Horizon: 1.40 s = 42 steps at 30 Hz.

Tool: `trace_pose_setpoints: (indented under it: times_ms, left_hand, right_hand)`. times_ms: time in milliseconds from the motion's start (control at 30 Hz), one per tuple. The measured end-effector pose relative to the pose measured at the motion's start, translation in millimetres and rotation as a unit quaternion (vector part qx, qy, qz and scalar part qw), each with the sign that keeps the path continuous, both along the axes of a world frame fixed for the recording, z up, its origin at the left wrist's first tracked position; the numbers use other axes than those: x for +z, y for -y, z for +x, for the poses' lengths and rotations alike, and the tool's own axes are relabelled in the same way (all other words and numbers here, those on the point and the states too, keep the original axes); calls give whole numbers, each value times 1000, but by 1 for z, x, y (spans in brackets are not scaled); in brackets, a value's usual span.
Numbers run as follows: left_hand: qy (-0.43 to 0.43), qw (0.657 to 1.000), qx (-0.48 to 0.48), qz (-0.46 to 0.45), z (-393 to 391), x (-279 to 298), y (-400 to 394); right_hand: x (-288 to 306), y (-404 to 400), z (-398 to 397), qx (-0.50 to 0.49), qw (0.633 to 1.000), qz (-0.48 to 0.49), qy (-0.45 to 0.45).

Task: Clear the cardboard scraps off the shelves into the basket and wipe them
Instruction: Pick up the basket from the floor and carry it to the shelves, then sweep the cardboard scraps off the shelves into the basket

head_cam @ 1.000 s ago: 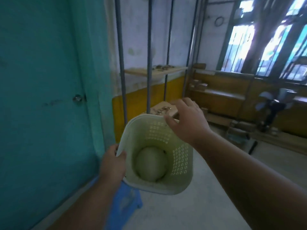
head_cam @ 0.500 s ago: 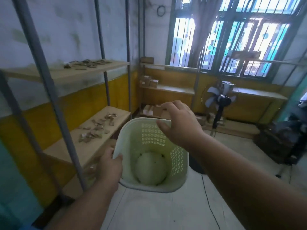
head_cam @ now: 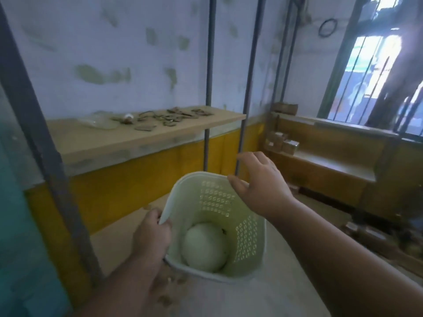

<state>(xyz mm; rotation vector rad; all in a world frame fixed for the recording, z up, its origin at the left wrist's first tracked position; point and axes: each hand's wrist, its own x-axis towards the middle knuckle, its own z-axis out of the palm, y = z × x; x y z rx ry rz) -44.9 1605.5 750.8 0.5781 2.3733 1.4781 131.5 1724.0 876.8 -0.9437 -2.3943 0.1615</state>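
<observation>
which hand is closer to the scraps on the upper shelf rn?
Right. The right hand is raised off the basket rim, fingers spread, just below the shelf's right end. The left hand grips the basket's left rim, lower, farther from the scraps.

**Materials & finish**

Basket (head_cam: 215, 227): pale green plastic, smooth, slight sheen, walls perforated w/ small holes. Upper shelf (head_cam: 146, 138), far left: light wood board, matt, dusty-looking. Scraps (head_cam: 167, 117) on it: brown cardboard, dull. Shelf uprights (head_cam: 209, 88): grey metal, matt; near-left one looks rough. Wall (head_cam: 114, 53): painted, patchy, flaking; lower band glossy yellow. Far-right bench (head_cam: 320, 161): brown wood w/ sheen.
</observation>
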Motion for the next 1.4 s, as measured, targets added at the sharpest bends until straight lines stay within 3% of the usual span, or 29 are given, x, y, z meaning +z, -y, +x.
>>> trace_pose_setpoints:
  times_ms: [367, 567, 800, 967, 1067, 1400]
  left_hand:
    - [99, 993, 63, 16, -77, 34, -224]
    - [163, 972, 158, 54, -122, -4, -295]
    - [153, 931, 321, 88, -112, 38, -346]
    - [112, 921, 371, 41, -116, 45, -364]
    - [119, 918, 378, 35, -118, 43, -368]
    - [132, 919, 365, 72, -111, 54, -367]
  right_hand:
    - [38, -241, -101, 87, 996, 19, 0]
    - [46, -355, -181, 210, 978, -4, -15]
    - [65, -470, -301, 324, 937, 51, 117]
    - [60, -507, -366, 400, 889, -32, 221]
    - [50, -511, -376, 424, 862, -31, 277]
    - [45, -485, -305, 467, 854, -25, 226]
